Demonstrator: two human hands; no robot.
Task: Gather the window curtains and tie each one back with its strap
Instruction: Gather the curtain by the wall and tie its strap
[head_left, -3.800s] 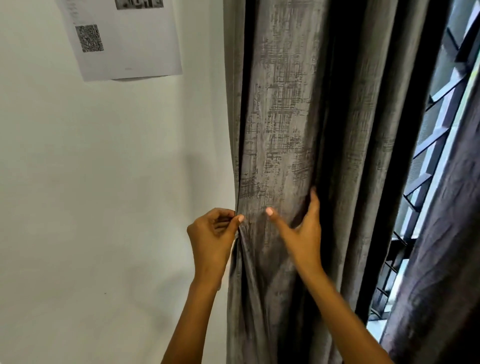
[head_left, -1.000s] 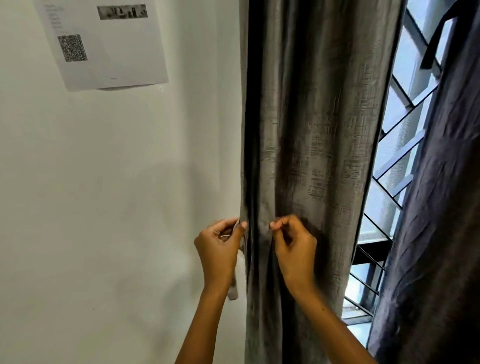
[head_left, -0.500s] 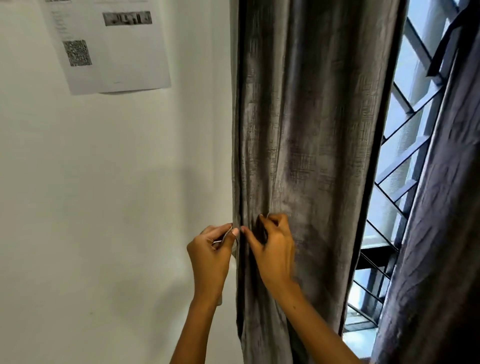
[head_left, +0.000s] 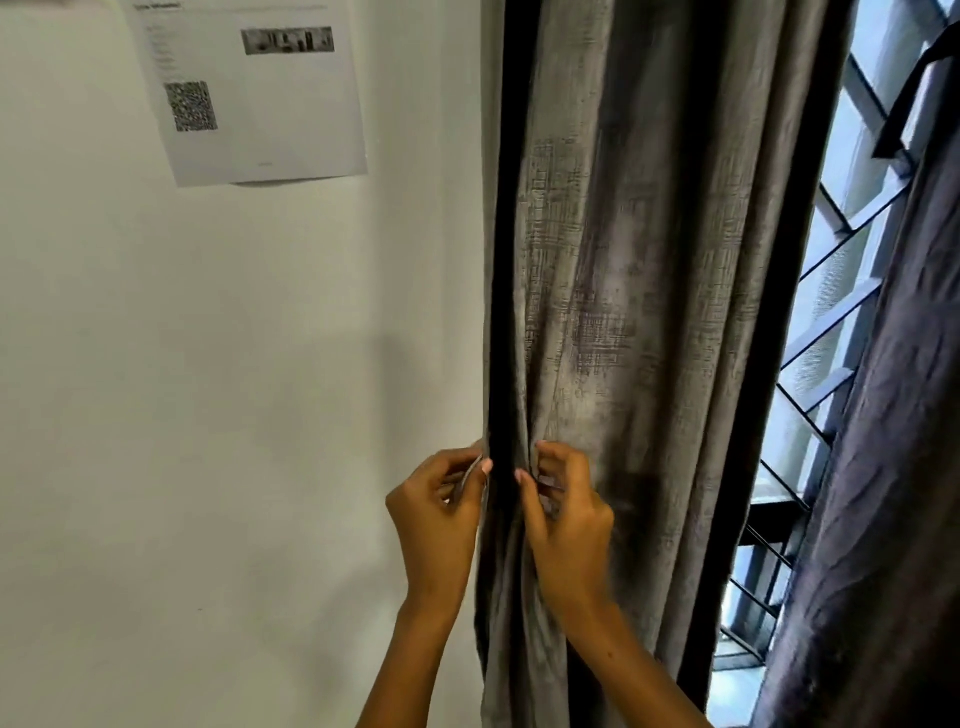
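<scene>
Curtain (head_left: 639, 312) is now bunching tighter between both hands: left hand (head_left: 436, 514) pinching the strap (head_left: 467, 475), right hand (head_left: 566, 514) closing in, pinching its other end; tying looks near.

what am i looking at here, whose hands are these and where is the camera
No machine here: a person wears one camera on the head, looking forward and down, so you see their own arms. The left hand pinches a thin pale strip, probably the tie strap, at the edge of the grey curtain. The right hand pinches the curtain's folds beside it. A printed sheet with a square code hangs on the white wall. To the right are a window grille and a second, darker curtain.
</scene>
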